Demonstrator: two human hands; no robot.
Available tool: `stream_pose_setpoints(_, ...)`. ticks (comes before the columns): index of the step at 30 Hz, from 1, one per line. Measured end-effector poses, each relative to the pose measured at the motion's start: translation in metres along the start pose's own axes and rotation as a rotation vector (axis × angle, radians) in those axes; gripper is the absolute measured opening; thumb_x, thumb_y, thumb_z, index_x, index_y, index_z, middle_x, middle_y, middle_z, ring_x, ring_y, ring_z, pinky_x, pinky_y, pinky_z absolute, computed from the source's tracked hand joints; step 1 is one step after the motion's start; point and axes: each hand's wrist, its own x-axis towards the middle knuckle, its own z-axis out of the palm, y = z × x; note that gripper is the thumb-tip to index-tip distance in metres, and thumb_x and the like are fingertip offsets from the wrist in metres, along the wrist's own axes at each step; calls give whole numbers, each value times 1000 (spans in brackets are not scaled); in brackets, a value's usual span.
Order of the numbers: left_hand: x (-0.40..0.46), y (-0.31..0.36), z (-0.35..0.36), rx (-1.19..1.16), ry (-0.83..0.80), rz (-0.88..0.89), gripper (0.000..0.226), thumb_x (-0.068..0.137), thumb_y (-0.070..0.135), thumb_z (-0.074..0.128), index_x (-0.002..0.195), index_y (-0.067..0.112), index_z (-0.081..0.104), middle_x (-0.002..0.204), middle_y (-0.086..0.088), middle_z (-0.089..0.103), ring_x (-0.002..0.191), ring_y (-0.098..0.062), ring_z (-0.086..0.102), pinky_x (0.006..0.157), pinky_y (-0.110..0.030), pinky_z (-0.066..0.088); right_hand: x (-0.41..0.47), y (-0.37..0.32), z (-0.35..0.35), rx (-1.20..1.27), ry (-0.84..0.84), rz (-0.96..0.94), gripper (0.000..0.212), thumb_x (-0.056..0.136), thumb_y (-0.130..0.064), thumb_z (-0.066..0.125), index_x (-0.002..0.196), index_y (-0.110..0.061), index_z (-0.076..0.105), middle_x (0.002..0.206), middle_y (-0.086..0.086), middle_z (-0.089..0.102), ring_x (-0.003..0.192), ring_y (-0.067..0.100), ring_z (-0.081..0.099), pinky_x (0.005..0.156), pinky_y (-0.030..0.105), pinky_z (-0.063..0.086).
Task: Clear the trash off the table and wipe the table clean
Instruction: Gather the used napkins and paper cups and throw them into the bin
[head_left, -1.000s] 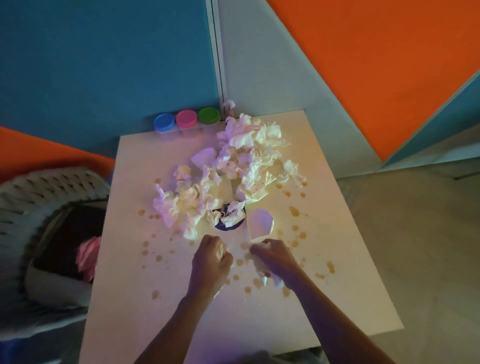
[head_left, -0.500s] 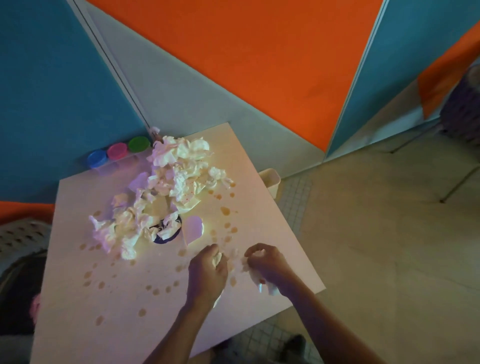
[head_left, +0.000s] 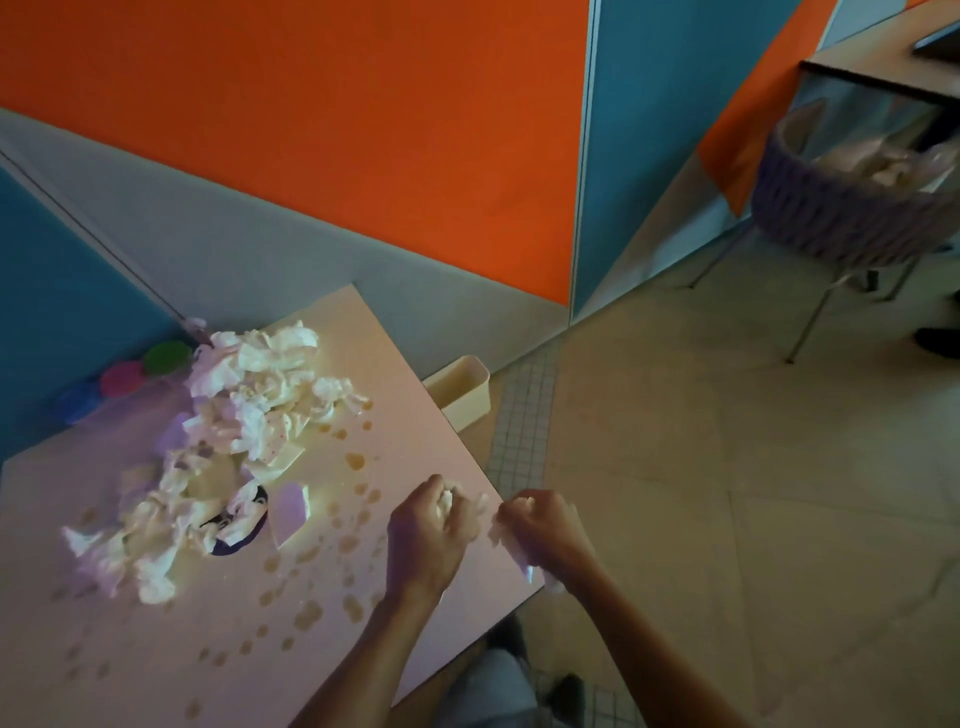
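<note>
Both hands work at the tabletop's (head_left: 156, 649) right edge: the left hand (head_left: 426, 535) has its fingers curled round a crumpled tissue (head_left: 448, 500), the right hand (head_left: 545, 530) pinches a tissue scrap (head_left: 511, 545). Better to bunch both into one wad before carrying it off. The main trash pile (head_left: 228, 441) lies at ten o'clock of the hands. Since a second ago the view has swung right, showing a small bin (head_left: 462, 389) beside the table.

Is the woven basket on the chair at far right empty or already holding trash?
Holding trash: crumpled white paper shows above the rim of the woven basket. How full it is, cannot tell.
</note>
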Motion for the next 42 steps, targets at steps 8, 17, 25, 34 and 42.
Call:
stream_pose_setpoints(8,57,6,42,-12,-13,-26,25,84,51,61,88,26,66,78,20,68,71,3,66,60,-20,57,50,-6,-46,-73,56,-18,29,89,-45,62,75,-20,70,72,-4,72,70,12,70,74,34,61)
stream_pose_setpoints(17,126,-18,93,24,98,-192,25,89,50,62,87,24,65,80,11,70,69,-5,65,60,-31,59,149,-36,-82,-235,24,-29,31,87,-46,64,76,-18,71,72,-4,69,76,17,66,70,28,50)
stream_pose_setpoints(25,185,-17,118,45,115,-287,33,85,54,64,83,22,62,76,11,65,65,-7,60,55,-23,49,219,-59,-88,-275,-1,-2,27,76,-42,70,70,-16,65,69,0,69,72,18,65,66,30,50)
stream_pose_setpoints(34,218,-18,129,151,174,-328,25,92,42,68,87,19,62,85,6,70,68,-10,60,57,-18,44,258,-76,-85,-307,-109,-34,9,68,-20,70,70,-22,62,71,0,68,74,22,65,64,31,49)
stream_pose_setpoints(42,241,3,152,249,214,-425,26,92,43,66,89,17,64,87,6,70,66,-8,57,55,-17,43,299,-87,-105,-359,-234,-122,24,61,-28,65,81,-41,64,76,-10,68,75,16,66,69,37,58)
